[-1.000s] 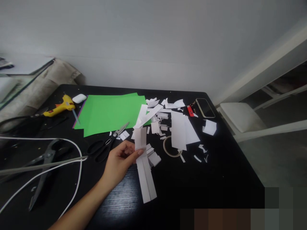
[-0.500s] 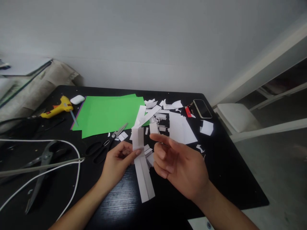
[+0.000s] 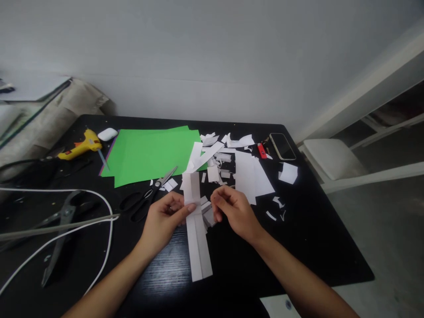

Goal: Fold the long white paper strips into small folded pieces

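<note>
My left hand [image 3: 170, 215] grips a long folded white paper strip [image 3: 199, 254], its thumb lying across the front. The strip stands tilted, creased lengthwise in its lower part, with flatter paper at the upper end. To its right is my right hand [image 3: 234, 211], apart from the strip, fingers curled in and thumb against them. Whatever it may hold is hidden. Behind the hands lie several white paper scraps [image 3: 226, 157] and larger white sheets [image 3: 247, 176]. Black-handled scissors [image 3: 149, 193] rest left of my left hand.
Green sheets [image 3: 152, 152] lie at the back left, beside a yellow glue gun [image 3: 81, 145] and a white mouse-shaped object [image 3: 107, 134]. Large shears [image 3: 64, 225] and a white cable [image 3: 109, 234] occupy the left. A red lighter [image 3: 262, 151] and a phone [image 3: 282, 146] are back right.
My right hand has turned and drawn its extended index finger in, so the fingers now curl with the thumb. Small white scraps now show right of it. My left hand keeps its grip on the strip.
</note>
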Demonstrator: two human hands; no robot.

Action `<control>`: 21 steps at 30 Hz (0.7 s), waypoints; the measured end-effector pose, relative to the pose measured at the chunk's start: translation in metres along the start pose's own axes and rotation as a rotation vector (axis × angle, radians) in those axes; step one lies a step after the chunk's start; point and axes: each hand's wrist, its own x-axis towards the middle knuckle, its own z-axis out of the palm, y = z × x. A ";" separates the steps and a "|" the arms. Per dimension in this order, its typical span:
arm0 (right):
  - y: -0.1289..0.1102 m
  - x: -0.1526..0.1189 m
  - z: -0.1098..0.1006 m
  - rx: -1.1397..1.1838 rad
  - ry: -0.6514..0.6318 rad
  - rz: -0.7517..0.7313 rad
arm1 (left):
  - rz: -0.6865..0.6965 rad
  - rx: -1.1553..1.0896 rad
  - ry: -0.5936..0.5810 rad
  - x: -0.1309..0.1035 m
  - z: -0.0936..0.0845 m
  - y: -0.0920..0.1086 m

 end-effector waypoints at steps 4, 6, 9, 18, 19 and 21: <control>0.010 0.000 0.003 -0.036 0.007 -0.027 | -0.045 -0.035 -0.032 0.001 0.000 0.002; 0.013 0.000 0.004 -0.003 0.006 -0.028 | -0.060 -0.041 -0.048 0.002 0.000 0.003; 0.016 -0.001 0.006 0.085 -0.041 0.024 | -0.070 -0.040 -0.057 0.002 0.000 0.003; 0.021 -0.002 0.009 0.080 -0.023 0.109 | -0.017 0.063 -0.061 -0.001 0.002 -0.001; 0.021 -0.001 0.009 0.091 -0.010 0.120 | -0.011 0.077 -0.068 -0.001 0.001 -0.001; 0.020 -0.001 0.009 0.102 0.009 0.147 | -0.009 0.096 -0.082 -0.002 0.000 -0.001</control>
